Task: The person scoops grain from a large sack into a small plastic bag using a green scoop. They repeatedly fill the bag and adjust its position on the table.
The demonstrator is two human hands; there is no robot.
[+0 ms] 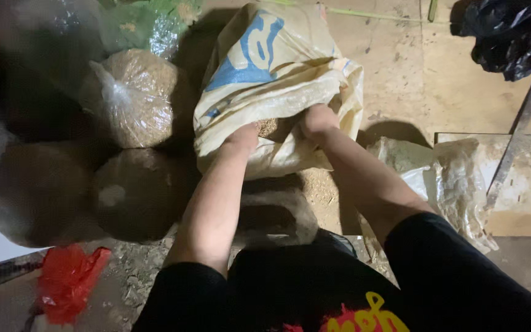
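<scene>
A large cream woven sack with blue print lies tilted on the floor, its mouth toward me. Brown grain shows inside the opening. My left hand grips the lower left edge of the sack's mouth. My right hand holds the right edge of the mouth, fingers curled into the fabric. Some grain lies spilled on the floor below the sack, between my forearms.
Clear plastic bags of grain stand left of the sack, with two darker round bags nearer me. A red plastic bag lies at lower left, crumpled clear plastic at right, a black bag top right, a metal strip beside it.
</scene>
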